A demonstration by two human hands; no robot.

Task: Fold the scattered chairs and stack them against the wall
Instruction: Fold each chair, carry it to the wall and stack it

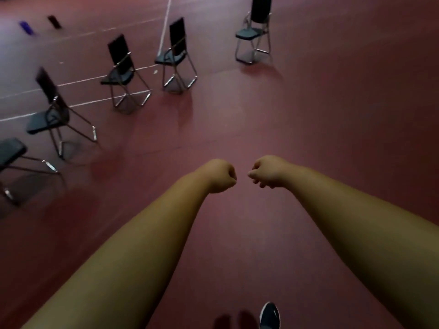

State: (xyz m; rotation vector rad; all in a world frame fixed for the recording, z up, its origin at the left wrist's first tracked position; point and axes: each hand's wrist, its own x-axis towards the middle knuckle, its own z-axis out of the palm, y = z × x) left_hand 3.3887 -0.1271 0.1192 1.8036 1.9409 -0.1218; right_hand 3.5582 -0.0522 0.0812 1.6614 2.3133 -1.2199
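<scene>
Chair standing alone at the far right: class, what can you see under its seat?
Under the far-right chair, its metal legs stand on the red floor. The underside of its seat is hidden from this high view.

We see a red floor (320, 119) with white lines (165, 22). Left of the lines lie a purple thing (26, 28) and a dark thing (54, 22), both blurred. Well below the lines is a shoe (269, 315).

Looks like a sports hall or gym to me, a pretty big open room. The floor (308, 115) is that smooth reddish court surface with white lines (165, 27) painted across it, and black metal-framed folding chairs (177, 32) stand scattered around on it.
</scene>
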